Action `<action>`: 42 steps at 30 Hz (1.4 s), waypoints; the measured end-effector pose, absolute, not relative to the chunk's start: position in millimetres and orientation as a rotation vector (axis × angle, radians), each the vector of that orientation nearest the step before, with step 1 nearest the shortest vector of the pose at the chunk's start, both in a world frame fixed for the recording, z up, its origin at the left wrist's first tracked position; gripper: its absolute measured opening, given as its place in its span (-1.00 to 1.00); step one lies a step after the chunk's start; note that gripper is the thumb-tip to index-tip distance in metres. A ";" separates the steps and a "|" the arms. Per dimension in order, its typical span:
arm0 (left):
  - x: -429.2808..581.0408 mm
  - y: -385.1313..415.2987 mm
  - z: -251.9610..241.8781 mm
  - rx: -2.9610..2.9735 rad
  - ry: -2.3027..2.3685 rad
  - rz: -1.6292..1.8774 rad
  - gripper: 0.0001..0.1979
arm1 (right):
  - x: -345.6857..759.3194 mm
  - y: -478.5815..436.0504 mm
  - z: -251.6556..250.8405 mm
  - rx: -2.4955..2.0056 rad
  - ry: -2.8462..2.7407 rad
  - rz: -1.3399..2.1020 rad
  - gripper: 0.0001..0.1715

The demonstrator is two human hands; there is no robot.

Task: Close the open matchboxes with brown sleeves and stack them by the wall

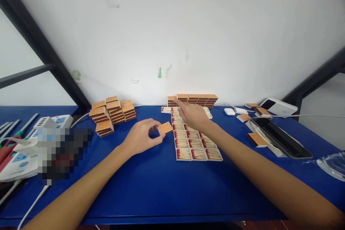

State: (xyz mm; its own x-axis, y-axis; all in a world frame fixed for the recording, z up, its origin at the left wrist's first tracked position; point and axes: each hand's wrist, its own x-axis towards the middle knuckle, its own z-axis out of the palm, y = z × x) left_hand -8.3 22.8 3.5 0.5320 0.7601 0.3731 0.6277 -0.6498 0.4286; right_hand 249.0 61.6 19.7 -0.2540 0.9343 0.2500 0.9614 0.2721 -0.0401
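My left hand (144, 134) pinches a matchbox (165, 128) between thumb and fingers, just above the blue table. My right hand (195, 115) reaches over rows of open matchbox trays (196, 143) full of red-tipped matches. Its index finger is stretched out to a low wall of stacked matchboxes (202, 97) at the back, by its left end; whether it touches is hard to tell. The other right fingers are partly hidden. Beside that wall's left end lies one more match-filled tray (165, 110). The right hand and forearm cover some of the trays.
Stacked matchboxes (111, 115) stand back left. On the left lie a power strip (16, 165) with cables and a blurred dark object (64, 154). At right are a phone (281, 137), loose matchboxes (257, 140), a white earbud case (229, 111) and a power bank (280, 107).
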 end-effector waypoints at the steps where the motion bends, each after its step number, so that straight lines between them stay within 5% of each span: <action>1: -11.0 23.3 0.8 2.534 1.173 0.788 -0.72 | 245.6 70.0 21.4 -1.807 -2.365 -0.239 -0.39; 28: -25.2 18.3 -7.2 2.653 1.180 0.804 -0.74 | 245.4 73.3 17.5 -1.871 -2.274 -0.317 -0.38; 35: -23.7 17.8 -9.5 2.635 1.132 0.978 -0.72 | 236.0 25.5 15.9 -1.382 -1.753 0.658 -0.60; 42: -18.8 14.1 -7.2 2.570 1.084 1.204 -0.74 | 211.3 -15.2 16.1 -1.306 -1.400 1.334 -0.54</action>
